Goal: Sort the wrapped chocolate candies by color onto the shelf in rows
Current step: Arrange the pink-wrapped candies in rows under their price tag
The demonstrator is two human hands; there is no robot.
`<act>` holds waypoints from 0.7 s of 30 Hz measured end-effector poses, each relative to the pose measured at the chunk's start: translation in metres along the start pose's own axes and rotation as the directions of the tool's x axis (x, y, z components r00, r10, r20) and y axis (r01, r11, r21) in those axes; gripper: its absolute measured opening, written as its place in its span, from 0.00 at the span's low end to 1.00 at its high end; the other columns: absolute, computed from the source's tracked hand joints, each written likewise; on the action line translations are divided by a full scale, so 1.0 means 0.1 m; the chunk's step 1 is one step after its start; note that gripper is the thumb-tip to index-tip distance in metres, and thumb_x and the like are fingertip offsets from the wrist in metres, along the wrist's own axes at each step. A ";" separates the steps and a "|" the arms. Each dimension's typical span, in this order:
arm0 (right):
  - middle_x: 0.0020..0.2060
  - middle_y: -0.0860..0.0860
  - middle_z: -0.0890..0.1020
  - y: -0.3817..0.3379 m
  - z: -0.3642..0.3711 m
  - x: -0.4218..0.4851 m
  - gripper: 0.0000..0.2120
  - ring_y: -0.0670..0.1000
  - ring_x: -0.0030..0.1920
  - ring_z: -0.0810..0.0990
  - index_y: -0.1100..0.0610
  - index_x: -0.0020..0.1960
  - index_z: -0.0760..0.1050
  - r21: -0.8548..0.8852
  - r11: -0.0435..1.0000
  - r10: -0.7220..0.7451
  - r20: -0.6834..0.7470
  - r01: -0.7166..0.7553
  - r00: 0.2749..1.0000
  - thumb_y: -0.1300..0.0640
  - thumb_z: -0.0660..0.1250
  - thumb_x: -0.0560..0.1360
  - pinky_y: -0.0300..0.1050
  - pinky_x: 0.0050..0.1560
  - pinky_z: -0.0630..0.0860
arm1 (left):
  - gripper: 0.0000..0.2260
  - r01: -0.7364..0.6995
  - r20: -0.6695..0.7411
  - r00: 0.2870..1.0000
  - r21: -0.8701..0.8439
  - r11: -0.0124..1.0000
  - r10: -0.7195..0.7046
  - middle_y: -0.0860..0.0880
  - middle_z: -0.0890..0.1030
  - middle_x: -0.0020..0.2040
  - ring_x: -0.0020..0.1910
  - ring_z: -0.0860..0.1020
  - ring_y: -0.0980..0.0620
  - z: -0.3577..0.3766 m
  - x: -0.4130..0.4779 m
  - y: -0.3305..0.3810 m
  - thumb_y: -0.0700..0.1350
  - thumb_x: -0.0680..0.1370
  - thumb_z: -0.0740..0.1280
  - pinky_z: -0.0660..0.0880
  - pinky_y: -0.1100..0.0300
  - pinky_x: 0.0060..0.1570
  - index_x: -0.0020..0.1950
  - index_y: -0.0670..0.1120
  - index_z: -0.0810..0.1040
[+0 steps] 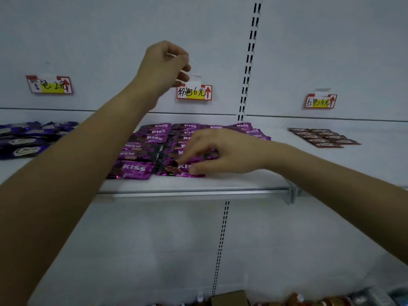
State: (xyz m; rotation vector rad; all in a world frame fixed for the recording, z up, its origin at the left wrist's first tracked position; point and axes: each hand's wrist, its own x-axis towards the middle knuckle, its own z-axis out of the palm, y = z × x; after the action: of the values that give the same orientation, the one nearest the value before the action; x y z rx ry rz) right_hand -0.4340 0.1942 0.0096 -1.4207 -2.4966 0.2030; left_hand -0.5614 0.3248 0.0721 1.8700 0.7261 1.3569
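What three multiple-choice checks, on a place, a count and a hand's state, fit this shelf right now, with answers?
1. Where on the shelf do the red-brown candies lie?
A. left end
B. middle
C. right part

2. How many price tags hang on the back wall?
A. two
B. three
C. five

3. What is the right hand doing?
A. pinching a front-row purple candy
B. lying flat on bare shelf
C. hanging below the shelf

Answers: 1 C, they sit below the rightmost tag. 2 B, one tag hangs above each candy group. 3 A, the thumb and fingers close on its wrapper.
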 end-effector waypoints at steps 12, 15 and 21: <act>0.53 0.42 0.78 0.09 0.11 -0.09 0.11 0.42 0.56 0.76 0.43 0.54 0.80 0.096 0.992 0.083 -0.036 -0.079 0.996 0.51 0.66 0.74 0.49 0.61 0.72 | 0.04 -0.236 0.528 0.832 0.613 0.754 -0.169 0.57 0.80 0.48 0.49 0.78 0.57 -1.03 -1.14 -0.34 0.48 0.73 0.72 0.77 0.49 0.53 0.46 0.55 0.81; 0.53 0.43 0.79 0.08 0.09 -0.09 0.10 0.43 0.56 0.76 0.45 0.54 0.81 0.104 0.992 0.075 -0.042 -0.070 0.996 0.54 0.67 0.75 0.46 0.60 0.72 | 0.04 -0.254 0.534 0.832 0.610 0.750 -0.152 0.56 0.80 0.48 0.48 0.77 0.57 -1.01 -1.18 -0.36 0.50 0.73 0.70 0.76 0.49 0.52 0.47 0.55 0.82; 0.56 0.46 0.78 0.39 -0.31 -0.24 0.10 0.46 0.56 0.76 0.45 0.55 0.79 0.046 0.971 0.238 -0.242 -0.234 0.941 0.56 0.64 0.77 0.45 0.61 0.72 | 0.03 -0.295 0.500 0.864 0.587 0.754 -0.051 0.57 0.80 0.46 0.47 0.77 0.59 -0.89 -1.04 -0.28 0.50 0.75 0.68 0.76 0.52 0.52 0.45 0.54 0.81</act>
State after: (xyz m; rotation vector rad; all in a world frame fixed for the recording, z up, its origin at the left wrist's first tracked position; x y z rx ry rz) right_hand -0.3808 0.1931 0.0259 -1.6286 -2.1211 0.0853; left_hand -0.6782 0.2799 0.0092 2.7247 0.8740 0.6443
